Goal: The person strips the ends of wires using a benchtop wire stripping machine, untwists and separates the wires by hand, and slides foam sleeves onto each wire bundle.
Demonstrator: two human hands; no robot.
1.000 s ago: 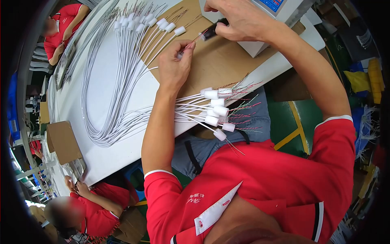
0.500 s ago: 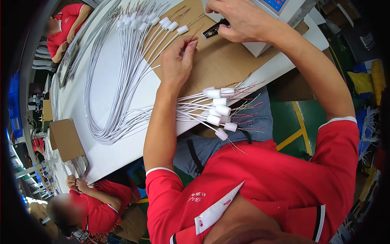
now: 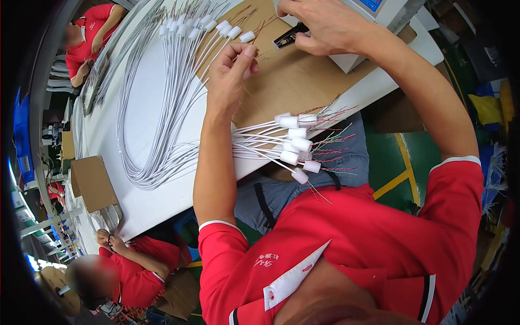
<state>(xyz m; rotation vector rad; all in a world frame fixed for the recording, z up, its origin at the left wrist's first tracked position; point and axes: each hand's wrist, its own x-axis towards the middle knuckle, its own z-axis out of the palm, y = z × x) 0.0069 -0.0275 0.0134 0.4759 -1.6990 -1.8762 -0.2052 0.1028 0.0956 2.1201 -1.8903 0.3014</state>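
My left hand (image 3: 233, 70) is closed, with thumb and forefinger pinching the thin end of a wire (image 3: 265, 53) above the brown board. That wire runs toward the tip of a small black tool (image 3: 288, 37) with a metallic edge. Curled around the tool's rear, my right hand (image 3: 330, 28) has its thumb against it; part of the grip is hidden. Close to my left forearm lies a bundle of white cables (image 3: 162, 157). Its near ends carry white cylindrical sleeves (image 3: 292, 143) with red, green and white twisted wires, overhanging the table edge above my lap.
A white machine (image 3: 398, 13) with a blue panel stands beyond my right hand. More sleeved cable ends (image 3: 206, 21) lie at the back of the white table (image 3: 157, 208). A cardboard box (image 3: 93, 184) stands left. Two people in red shirts (image 3: 143, 265) work along the left side.
My left hand has drawn slightly left, away from the black tool, and the wire between them shows more. My right hand stays almost in place. The whole view has shifted a little.
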